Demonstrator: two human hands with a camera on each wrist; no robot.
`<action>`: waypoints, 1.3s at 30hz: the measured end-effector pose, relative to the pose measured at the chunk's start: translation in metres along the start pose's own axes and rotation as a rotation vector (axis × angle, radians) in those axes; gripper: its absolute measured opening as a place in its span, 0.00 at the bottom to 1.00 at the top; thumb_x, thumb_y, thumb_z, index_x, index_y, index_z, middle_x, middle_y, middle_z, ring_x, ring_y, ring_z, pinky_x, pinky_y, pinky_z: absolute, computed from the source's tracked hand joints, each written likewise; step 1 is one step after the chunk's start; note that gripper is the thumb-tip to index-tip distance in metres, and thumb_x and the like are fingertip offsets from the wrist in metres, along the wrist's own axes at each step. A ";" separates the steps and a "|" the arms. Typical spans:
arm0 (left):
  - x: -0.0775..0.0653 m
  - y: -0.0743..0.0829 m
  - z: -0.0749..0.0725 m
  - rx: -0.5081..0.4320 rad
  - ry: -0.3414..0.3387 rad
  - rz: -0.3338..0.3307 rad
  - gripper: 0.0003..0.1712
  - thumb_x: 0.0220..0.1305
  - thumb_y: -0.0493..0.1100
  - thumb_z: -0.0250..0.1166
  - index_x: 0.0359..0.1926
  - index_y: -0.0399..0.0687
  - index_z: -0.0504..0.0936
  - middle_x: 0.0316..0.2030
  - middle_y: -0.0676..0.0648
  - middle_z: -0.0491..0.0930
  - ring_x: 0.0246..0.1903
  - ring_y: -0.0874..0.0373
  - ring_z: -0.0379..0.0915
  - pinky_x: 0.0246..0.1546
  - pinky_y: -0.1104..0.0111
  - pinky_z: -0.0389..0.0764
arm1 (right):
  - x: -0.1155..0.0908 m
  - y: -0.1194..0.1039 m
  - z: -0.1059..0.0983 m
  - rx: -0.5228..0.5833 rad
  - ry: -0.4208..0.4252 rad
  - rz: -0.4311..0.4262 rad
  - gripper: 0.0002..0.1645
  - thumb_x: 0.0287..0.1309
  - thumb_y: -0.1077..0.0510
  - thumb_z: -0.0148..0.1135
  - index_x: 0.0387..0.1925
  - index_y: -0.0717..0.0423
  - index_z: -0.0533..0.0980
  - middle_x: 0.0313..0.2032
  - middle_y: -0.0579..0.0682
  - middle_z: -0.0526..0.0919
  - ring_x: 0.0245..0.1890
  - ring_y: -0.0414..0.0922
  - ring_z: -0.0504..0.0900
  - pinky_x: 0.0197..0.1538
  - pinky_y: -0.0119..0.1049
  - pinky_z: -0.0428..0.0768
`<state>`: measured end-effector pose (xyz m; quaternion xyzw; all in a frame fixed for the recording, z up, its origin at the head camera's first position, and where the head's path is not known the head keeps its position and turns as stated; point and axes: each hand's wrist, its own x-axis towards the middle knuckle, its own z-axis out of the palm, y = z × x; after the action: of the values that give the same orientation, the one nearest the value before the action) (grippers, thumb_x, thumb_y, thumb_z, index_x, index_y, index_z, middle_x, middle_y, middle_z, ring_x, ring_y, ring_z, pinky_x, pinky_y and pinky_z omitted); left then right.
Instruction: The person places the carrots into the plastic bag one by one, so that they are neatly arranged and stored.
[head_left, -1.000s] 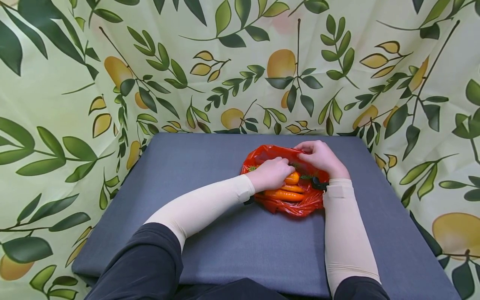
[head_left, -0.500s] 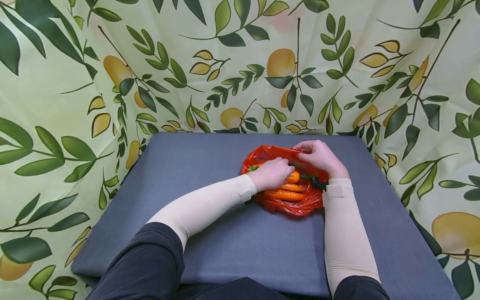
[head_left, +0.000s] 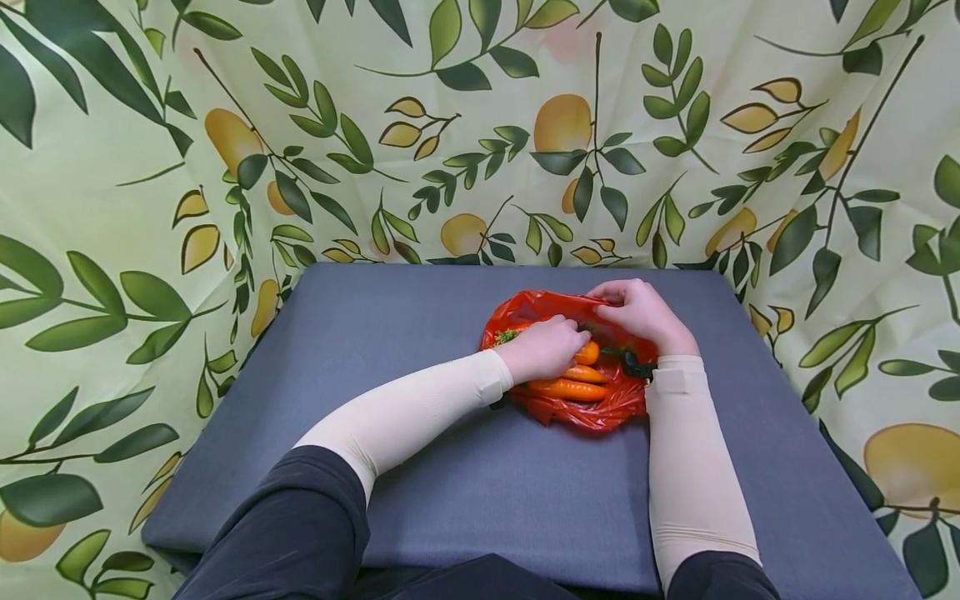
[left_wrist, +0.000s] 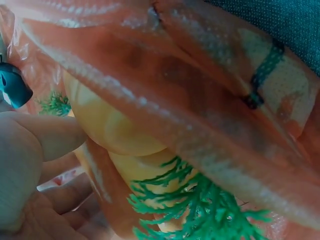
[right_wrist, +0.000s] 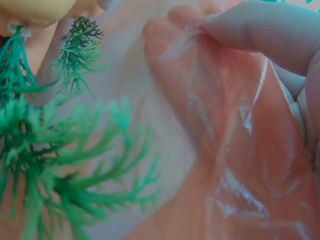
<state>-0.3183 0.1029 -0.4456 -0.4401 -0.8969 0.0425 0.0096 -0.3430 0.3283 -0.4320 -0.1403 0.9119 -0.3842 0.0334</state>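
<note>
A red plastic bag (head_left: 525, 307) lies with its mouth spread, and several orange carrots (head_left: 567, 390) with green tops are inside. My left hand (head_left: 542, 348) reaches into it from the left. In the left wrist view the thumb of my left hand (left_wrist: 30, 170) presses on a carrot (left_wrist: 112, 127), with the fingers curled beneath; part of the grip is hidden. At the bag's far right rim is my right hand (head_left: 647, 315). In the right wrist view, thumb and fingers of my right hand (right_wrist: 270, 37) pinch the bag's thin film (right_wrist: 230, 110). Green carrot tops (right_wrist: 75, 175) hang nearby.
The bag rests on a grey cloth-covered table (head_left: 450, 483), right of its middle. A leaf-and-fruit patterned curtain (head_left: 480, 108) encloses the back and both sides. Inside the bag's right side shows a black wrist camera (head_left: 636, 367).
Hardly anything differs. The head view has shifted very slightly; both hands keep their places at the bag, and the carrots lie almost as before.
</note>
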 end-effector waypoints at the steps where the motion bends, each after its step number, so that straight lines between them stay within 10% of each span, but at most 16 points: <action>1: 0.000 0.000 0.000 -0.001 0.000 0.001 0.26 0.82 0.52 0.67 0.74 0.50 0.82 0.57 0.46 0.85 0.54 0.52 0.81 0.64 0.62 0.86 | 0.000 0.000 0.000 0.001 0.000 -0.001 0.16 0.78 0.57 0.66 0.60 0.56 0.87 0.54 0.59 0.93 0.52 0.55 0.90 0.51 0.29 0.87; 20: -0.012 -0.003 -0.024 -0.045 0.041 -0.011 0.28 0.81 0.52 0.67 0.76 0.51 0.80 0.61 0.45 0.84 0.60 0.50 0.79 0.62 0.59 0.88 | 0.001 0.001 -0.001 -0.043 0.001 -0.019 0.16 0.79 0.55 0.66 0.60 0.55 0.88 0.54 0.58 0.93 0.52 0.54 0.89 0.53 0.30 0.83; 33: -0.047 -0.026 -0.056 -0.116 0.146 -0.033 0.33 0.75 0.60 0.69 0.75 0.53 0.82 0.60 0.46 0.84 0.57 0.52 0.77 0.56 0.59 0.86 | 0.001 -0.001 0.000 -0.073 0.002 -0.027 0.16 0.79 0.55 0.66 0.61 0.54 0.87 0.56 0.58 0.93 0.56 0.54 0.87 0.63 0.50 0.85; 39: -0.061 -0.034 -0.068 -0.168 0.189 -0.050 0.36 0.75 0.60 0.68 0.77 0.55 0.80 0.61 0.47 0.83 0.58 0.52 0.78 0.57 0.57 0.86 | 0.000 -0.001 0.000 -0.068 -0.005 -0.022 0.17 0.79 0.53 0.66 0.62 0.54 0.87 0.56 0.57 0.93 0.56 0.54 0.88 0.59 0.41 0.85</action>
<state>-0.3039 0.0390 -0.3735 -0.4189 -0.9031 -0.0748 0.0580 -0.3432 0.3275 -0.4315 -0.1523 0.9227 -0.3532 0.0264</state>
